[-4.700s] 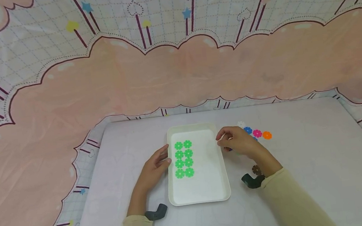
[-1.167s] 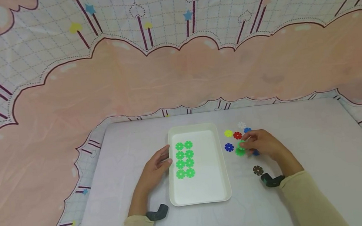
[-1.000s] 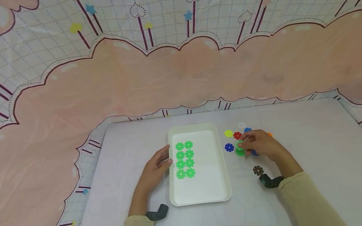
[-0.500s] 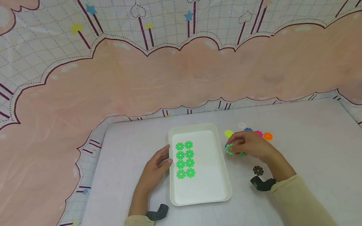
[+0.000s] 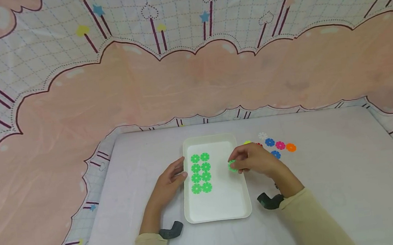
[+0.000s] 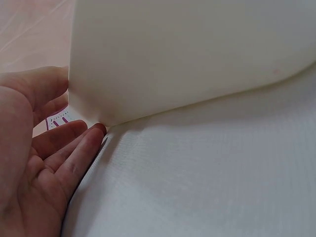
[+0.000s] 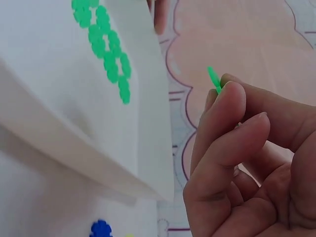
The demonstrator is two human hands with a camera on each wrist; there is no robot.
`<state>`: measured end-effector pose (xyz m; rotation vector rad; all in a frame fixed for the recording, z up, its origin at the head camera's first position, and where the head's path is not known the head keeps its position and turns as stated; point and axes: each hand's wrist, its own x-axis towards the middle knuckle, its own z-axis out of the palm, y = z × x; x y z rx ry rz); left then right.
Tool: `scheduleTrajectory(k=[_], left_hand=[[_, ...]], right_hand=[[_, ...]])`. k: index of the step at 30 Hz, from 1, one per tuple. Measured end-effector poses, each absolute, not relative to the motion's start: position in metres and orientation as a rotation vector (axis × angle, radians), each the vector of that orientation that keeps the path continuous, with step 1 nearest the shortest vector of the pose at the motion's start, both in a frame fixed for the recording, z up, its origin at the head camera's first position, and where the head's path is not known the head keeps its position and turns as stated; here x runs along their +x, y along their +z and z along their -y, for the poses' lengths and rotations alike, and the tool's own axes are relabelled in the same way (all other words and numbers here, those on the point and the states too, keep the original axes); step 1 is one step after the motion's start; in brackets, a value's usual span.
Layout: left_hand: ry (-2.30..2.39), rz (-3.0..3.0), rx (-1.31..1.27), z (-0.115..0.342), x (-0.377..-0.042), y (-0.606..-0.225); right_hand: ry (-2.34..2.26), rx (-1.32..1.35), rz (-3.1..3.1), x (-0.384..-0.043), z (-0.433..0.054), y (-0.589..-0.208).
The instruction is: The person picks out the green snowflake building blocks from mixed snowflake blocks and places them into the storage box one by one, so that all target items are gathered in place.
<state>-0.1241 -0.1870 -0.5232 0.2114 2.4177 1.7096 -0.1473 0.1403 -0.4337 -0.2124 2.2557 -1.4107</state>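
A white rectangular tray (image 5: 217,211) lies on the table with green flower-shaped plastic discs (image 5: 205,166) set in two columns on its left half. My left hand (image 5: 166,185) rests against the tray's left side. Its fairly straight fingers touch the wall and lower edge, as the left wrist view shows. Over the tray's right rim, my right hand (image 5: 255,159) pinches one more green disc (image 5: 232,166) between thumb and fingertips. In the right wrist view that disc (image 7: 213,76) stands edge-on, apart from the tray.
Right of the tray lie loose discs: white (image 5: 262,135), blue (image 5: 269,142), pink (image 5: 280,145), orange (image 5: 291,147) and another blue one (image 5: 276,154). Yellow and red discs are partly covered by my right hand. A brown disc is mostly hidden by the right wrist.
My right hand has picked a green disc from the loose pile and carried it left, over the tray's right rim. The left hand and the tray's green discs have stayed put.
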Motion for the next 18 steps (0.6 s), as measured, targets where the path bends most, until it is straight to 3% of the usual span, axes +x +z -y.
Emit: scheduleTrajectory(k=[18], left_hand=[[1.709, -2.405, 0.2, 0.187, -0.124, -0.523]], right_hand=[[-1.355, -0.311, -2.167, -0.148, -0.083, -0.446]])
